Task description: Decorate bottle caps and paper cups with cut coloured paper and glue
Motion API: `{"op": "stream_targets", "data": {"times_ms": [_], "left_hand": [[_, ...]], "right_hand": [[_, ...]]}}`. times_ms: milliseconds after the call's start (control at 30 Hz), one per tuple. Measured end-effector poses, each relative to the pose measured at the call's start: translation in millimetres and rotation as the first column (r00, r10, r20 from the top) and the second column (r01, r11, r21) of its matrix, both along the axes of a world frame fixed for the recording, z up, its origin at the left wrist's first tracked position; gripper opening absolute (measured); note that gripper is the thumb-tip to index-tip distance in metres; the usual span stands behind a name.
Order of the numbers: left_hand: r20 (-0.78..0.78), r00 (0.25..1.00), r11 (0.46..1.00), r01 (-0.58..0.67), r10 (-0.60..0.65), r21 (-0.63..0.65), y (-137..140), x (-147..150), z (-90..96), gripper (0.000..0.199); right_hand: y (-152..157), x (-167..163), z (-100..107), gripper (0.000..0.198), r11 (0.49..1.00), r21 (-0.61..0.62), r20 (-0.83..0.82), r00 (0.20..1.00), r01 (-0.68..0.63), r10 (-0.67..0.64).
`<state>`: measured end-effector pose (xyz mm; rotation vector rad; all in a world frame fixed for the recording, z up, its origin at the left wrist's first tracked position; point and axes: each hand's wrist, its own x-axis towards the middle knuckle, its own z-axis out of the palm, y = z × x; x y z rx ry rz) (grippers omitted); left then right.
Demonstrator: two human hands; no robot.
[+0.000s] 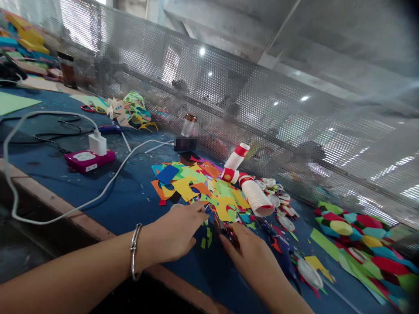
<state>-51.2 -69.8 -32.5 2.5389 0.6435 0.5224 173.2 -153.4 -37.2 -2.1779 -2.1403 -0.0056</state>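
Observation:
My left hand (175,231), with a silver bangle at the wrist, reaches to the near edge of a heap of coloured paper scraps (188,185). Its fingers are pressed together, and whatever lies between them is too small to make out. To its right, my right hand (250,248) is closed around scissors (218,226). Their dark blades point toward the left fingertips, and the palm partly hides the handles. Small green paper strips (206,240) lie on the blue tabletop below the hands.
Paper cups (257,198) lean behind the heap. A magenta power adapter (88,160) with a white charger and looping white cable (98,198) sits left. Multicoloured patchwork pieces (369,235) lie right, near a blue glue gun (286,257). A perforated metal screen (262,96) borders the table's back.

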Motion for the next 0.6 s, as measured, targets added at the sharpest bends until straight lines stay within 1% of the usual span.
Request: {"op": "stream_targets", "data": {"times_ms": [100, 200, 300, 367, 433, 500, 533, 600], "left_hand": [[-0.036, 0.998, 0.998, -0.051, 0.053, 0.031, -1, -1, 2.8, 0.055], [0.089, 0.991, 0.995, -0.099, 0.096, 0.030, -3, -3, 3.5, 0.047], [0.213, 0.971, 0.995, -0.101, 0.105, -0.026, -17, -5, -1.3, 0.035], [0.228, 0.970, 0.994, -0.074, 0.090, -0.078, -32, -5, -8.1, 0.035], [0.171, 0.984, 0.992, -0.032, 0.052, -0.121, -48, -3, -16.4, 0.039], [0.108, 0.991, 0.990, -0.069, 0.082, -0.119, -62, 0, -24.5, 0.042], [0.068, 0.992, 0.989, -0.101, 0.109, -0.111, -67, 1, -28.0, 0.044], [-0.011, 0.992, 0.990, -0.122, 0.122, -0.067, -74, 3, -34.3, 0.050]], "right_hand": [[-5, 1, -3, 0.024, 0.999, 0.033, 0.049, 0.999, -0.011, 0.010], [-11, 2, -6, 0.027, 0.996, 0.090, 0.082, 0.996, -0.029, 0.021], [-24, 6, -8, 0.029, 0.983, 0.180, 0.015, 0.999, -0.044, 0.042], [-36, 12, -8, 0.029, 0.976, 0.216, -0.081, 0.996, -0.014, 0.032], [-51, 23, -8, 0.026, 0.972, 0.230, -0.175, 0.985, 0.050, -0.009], [-66, 37, -7, 0.025, 0.959, 0.250, -0.223, 0.972, 0.132, -0.075], [-73, 46, -7, 0.025, 0.950, 0.265, -0.225, 0.968, 0.167, -0.108], [-86, 64, -6, 0.026, 0.929, 0.288, -0.222, 0.960, 0.232, -0.171]]}}
